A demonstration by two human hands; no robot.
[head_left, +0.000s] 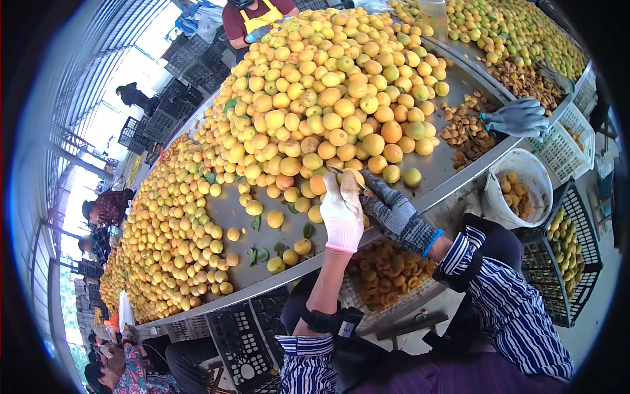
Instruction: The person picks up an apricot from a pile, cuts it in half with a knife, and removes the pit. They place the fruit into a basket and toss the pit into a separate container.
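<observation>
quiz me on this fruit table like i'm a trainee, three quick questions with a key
1. Multiple choice: the glove on the left hand is mainly
a) white
b) yellow
c) black
2. True or false: the white bucket is beside the metal table, not on it.
3. Fill in the missing word: the glove on the right hand has a ____ cuff.

Key: 1 a; 2 true; 3 blue
</observation>
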